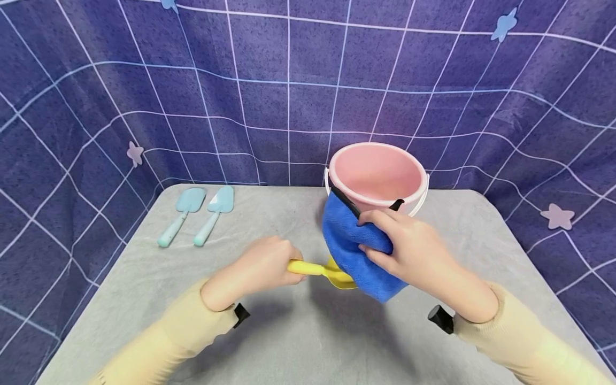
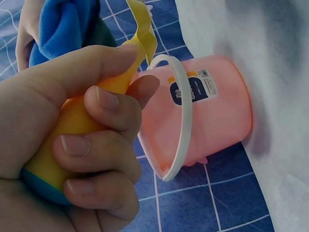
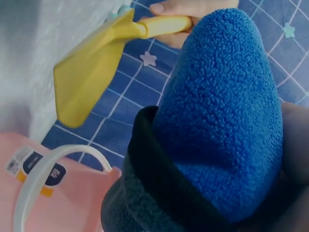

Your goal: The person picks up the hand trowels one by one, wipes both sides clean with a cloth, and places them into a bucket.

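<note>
My left hand (image 1: 262, 270) grips the yellow handle of a toy shovel (image 1: 313, 268), fingers wrapped round it. In the left wrist view the handle (image 2: 79, 135) ends in a blue-green cap. A broad yellow blade (image 3: 89, 75) shows in the right wrist view. My right hand (image 1: 409, 243) holds a blue cloth (image 1: 351, 235) with dark edging, bunched between thumb and fingers. In the head view the cloth hangs in front of the blade and hides most of it; whether they touch I cannot tell. Both are held above the table.
A pink bucket (image 1: 375, 166) with a white handle stands at the back of the grey table (image 1: 269, 342), just beyond the cloth. Two light-blue toy shovels, one squarish (image 1: 190, 200) and one pointed (image 1: 221, 200), lie at the back left. A blue gridded curtain (image 1: 269, 96) surrounds the table.
</note>
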A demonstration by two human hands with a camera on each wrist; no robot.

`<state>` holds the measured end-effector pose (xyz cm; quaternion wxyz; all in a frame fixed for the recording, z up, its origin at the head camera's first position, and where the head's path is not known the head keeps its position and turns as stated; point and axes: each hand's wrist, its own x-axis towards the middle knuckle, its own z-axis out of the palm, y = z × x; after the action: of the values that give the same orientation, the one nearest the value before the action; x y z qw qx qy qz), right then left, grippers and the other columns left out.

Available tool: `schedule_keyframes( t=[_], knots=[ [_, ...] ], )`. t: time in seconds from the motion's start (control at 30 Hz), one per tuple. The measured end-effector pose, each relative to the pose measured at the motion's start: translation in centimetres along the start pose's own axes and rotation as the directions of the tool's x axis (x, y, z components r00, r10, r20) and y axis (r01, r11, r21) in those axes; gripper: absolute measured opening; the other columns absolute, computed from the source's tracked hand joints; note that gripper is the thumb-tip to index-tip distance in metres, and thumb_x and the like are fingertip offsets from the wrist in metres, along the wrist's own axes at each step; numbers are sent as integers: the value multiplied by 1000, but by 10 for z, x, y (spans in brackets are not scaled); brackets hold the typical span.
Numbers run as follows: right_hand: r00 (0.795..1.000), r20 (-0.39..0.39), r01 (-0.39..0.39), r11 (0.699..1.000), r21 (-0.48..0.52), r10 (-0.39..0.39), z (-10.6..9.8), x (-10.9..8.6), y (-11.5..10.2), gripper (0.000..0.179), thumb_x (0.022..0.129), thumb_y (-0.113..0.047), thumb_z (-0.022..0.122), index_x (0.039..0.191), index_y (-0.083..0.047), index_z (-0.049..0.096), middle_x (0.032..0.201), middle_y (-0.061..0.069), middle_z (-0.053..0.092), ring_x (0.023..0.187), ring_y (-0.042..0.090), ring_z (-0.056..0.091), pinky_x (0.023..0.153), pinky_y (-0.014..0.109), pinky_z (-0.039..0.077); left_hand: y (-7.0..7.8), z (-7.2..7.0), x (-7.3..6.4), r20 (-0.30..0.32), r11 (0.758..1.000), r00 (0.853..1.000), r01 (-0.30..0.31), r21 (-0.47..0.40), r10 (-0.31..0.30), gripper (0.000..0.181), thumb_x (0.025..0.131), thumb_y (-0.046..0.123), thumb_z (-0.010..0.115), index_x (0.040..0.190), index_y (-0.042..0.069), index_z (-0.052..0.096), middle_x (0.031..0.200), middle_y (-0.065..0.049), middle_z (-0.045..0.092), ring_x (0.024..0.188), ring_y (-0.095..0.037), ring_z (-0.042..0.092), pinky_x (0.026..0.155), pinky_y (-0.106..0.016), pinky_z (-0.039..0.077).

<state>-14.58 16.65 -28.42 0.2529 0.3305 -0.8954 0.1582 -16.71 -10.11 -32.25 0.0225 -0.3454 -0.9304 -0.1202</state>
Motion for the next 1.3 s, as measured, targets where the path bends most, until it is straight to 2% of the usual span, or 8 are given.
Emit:
schedule_keyframes(
  t=[0.23,0.7,0.97,1.3],
  knots=[
    [1000,23,14,999,-38,-14,16,3,-3,38,76,-28,76,108,-20,59,97,-1,63,86,18,64,65,42,52,5,0,6,-12,1000,1000,-24,-9,23,22,72,34,76,60,24,60,53,15,43,51,-8,39,46,-25,34],
    [997,67,42,994,-100,-35,35,-1,-5,39,73,-29,78,108,-21,61,98,1,63,86,21,62,61,41,53,13,-5,9,-32,1000,999,-19,-19,18,18,73,34,77,69,19,67,56,13,47,51,-7,41,46,-23,34],
    [996,39,86,990,-114,-82,42,-3,-3,37,72,-26,79,105,-20,62,94,0,62,83,21,62,59,39,52,12,-8,8,-53,999,998,-29,19,29,20,72,33,78,65,21,64,55,13,45,51,-8,41,46,-24,34],
    [996,50,85,989,-121,-79,42,-5,2,37,73,-26,79,105,-19,62,96,0,63,84,22,62,61,40,52,6,-7,4,-70,999,997,-43,11,44,19,70,31,78,63,22,63,54,14,44,51,-7,40,46,-24,35]
  ],
)
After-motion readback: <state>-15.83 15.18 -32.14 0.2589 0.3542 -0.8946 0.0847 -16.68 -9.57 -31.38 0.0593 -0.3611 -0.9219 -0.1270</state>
